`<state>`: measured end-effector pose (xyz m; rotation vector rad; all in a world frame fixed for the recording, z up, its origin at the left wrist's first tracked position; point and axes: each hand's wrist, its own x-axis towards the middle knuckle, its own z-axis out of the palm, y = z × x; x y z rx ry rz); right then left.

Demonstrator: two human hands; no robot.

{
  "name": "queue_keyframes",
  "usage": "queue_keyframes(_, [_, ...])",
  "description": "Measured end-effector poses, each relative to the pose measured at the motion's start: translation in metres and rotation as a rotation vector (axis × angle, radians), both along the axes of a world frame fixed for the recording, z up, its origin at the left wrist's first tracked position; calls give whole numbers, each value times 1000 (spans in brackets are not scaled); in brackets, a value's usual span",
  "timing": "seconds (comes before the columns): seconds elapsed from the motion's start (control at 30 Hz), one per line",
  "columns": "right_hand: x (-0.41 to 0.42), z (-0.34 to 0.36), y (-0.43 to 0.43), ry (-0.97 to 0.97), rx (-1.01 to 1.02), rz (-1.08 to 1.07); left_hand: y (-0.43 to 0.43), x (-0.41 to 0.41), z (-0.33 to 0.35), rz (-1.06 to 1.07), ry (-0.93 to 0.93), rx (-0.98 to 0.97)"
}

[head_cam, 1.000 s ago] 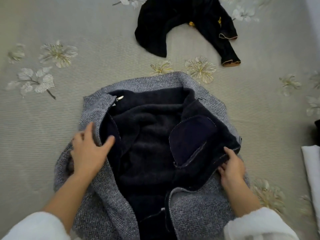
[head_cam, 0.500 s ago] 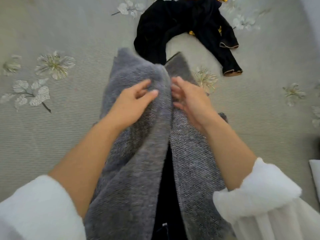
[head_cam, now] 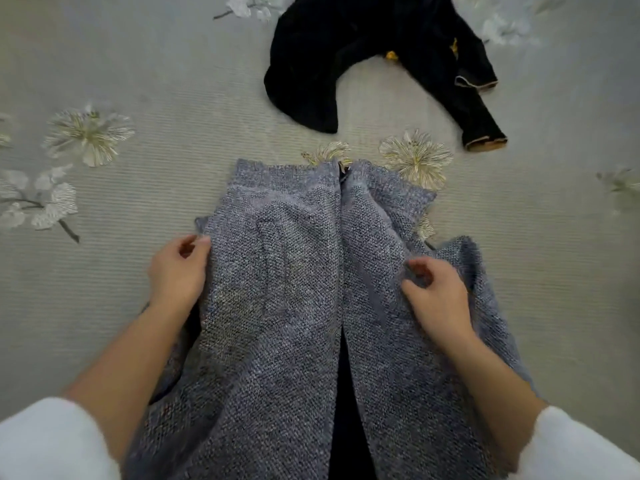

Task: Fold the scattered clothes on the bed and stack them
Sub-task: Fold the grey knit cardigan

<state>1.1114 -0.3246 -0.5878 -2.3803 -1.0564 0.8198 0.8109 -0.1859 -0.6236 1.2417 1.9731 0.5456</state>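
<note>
Judging by the bed [head_cam: 173, 81], task is early. Grey knit jacket [head_cam: 277, 289] lies flat nearest the person, front panels closed w/ a dark strip of lining showing btwn them, but no cross-fold yet. Left hand [head_cam: 178, 271] pinches its left edge; right hand [head_cam: 436, 296] nips a fold on the right panel, fingers curled. Black garment [head_cam: 346, 46] lies crumpled farther up, well apart, unfolded. No stack in view.

Grey jacket [head_cam: 294, 271] lies on the bed [head_cam: 173, 81], front panels closed. Left hand [head_cam: 178, 271] grips its left edge; right hand [head_cam: 438, 299] pinches its right panel. Black garment [head_cam: 346, 46] lies beyond.
</note>
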Motion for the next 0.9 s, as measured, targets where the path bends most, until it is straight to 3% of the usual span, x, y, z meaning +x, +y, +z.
queue_keyframes(0.13, [22, -13, 49, 26, 127, -270, 39, 16, -10, 171, -106, -70])
queue_keyframes(0.23, [39, -30, 85, 272, 69, -462, 60, 19, -15, 108, -75, -230])
queue_keyframes(0.33, [35, -38, 103, 326, -95, -304, 75, 22, -10, 36, -248, -404])
queue_keyframes(0.43, [29, -32, 109, 304, -71, -208, 75, 33, 10, -125, -478, -531])
queue_keyframes(0.5, [30, -10, 109, 205, 106, -176, 76, 38, 33, -238, -549, -453])
queue_keyframes(0.6, [45, 41, 116, -108, 502, -245, 98, 28, 74, -240, -670, -119])
queue_keyframes(0.7, [64, 62, 138, -161, 685, -298, 123, 19, 91, -161, -664, 191])
queue_keyframes(0.77, [68, 44, 148, -69, 508, -230, 129, 14, 70, -123, -480, 203])
queue_keyframes(0.83, [63, 15, 142, 43, 237, -162, 121, 11, 37, -59, -346, -46])
queue_keyframes(0.9, [54, -11, 122, -19, 73, -100, 103, 10, 10, -34, -273, -286])
